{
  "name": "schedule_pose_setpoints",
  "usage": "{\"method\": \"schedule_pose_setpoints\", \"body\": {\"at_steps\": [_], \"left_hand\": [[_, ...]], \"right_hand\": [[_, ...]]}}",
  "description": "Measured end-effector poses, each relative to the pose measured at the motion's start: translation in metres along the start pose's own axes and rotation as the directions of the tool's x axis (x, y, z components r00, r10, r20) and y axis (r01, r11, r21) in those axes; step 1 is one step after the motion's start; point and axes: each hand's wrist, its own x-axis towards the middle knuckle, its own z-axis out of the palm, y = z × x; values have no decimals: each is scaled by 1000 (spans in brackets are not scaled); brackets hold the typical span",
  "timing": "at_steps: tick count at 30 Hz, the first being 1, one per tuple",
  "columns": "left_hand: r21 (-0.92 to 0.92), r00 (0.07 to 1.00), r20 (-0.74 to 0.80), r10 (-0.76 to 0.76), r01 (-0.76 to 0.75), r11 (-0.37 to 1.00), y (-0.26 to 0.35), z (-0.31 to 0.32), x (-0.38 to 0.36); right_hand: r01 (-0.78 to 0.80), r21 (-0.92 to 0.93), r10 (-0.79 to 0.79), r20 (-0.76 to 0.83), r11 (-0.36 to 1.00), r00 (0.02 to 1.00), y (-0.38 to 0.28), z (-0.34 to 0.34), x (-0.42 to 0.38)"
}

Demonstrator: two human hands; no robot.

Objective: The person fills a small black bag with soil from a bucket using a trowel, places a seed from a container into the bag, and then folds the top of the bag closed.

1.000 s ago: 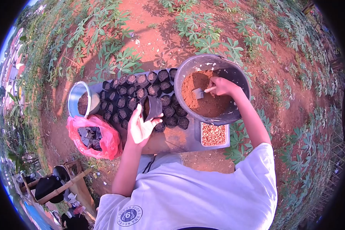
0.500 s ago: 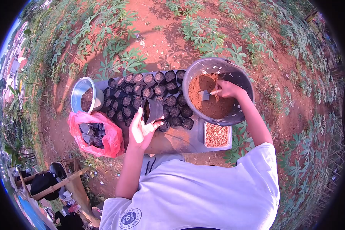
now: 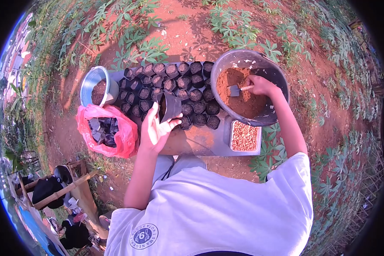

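My left hand [image 3: 154,132] grips a black plastic seedling bag [image 3: 171,106] by its side, tilted over the table's front half. Inside the large dark tub [image 3: 281,94], my right hand [image 3: 261,85] is closed around the light handle of a small trowel [image 3: 234,90]. The trowel's grey blade rests against the reddish-brown soil [image 3: 247,104]. Rows of soil-filled seedling bags [image 3: 170,70] stand packed together behind the held bag, left of the tub.
A blue bucket [image 3: 86,87] with soil stands at the table's left, behind a red plastic bag [image 3: 126,132] of black seedling bags. A clear box of seeds [image 3: 245,136] sits at the front right of the table [image 3: 192,147]. Leafy plants [image 3: 239,30] grow beyond.
The view has shifted, so the table appears higher in the frame. In the tub, the trowel's blade now shows more fully above the soil. The left hand still holds the bag.
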Motion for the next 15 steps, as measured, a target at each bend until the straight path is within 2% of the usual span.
{"method": "schedule_pose_setpoints", "body": {"at_steps": [6,15], "left_hand": [[14,1000,9,21,-21,1000,9,-1,-4],[74,999,28,40,-42,996,14,2,-4]], "right_hand": [[-65,12,65,-3,998,998,-3,0,-1],[-50,13,51,-13,999,999,1,5,-2]]}}
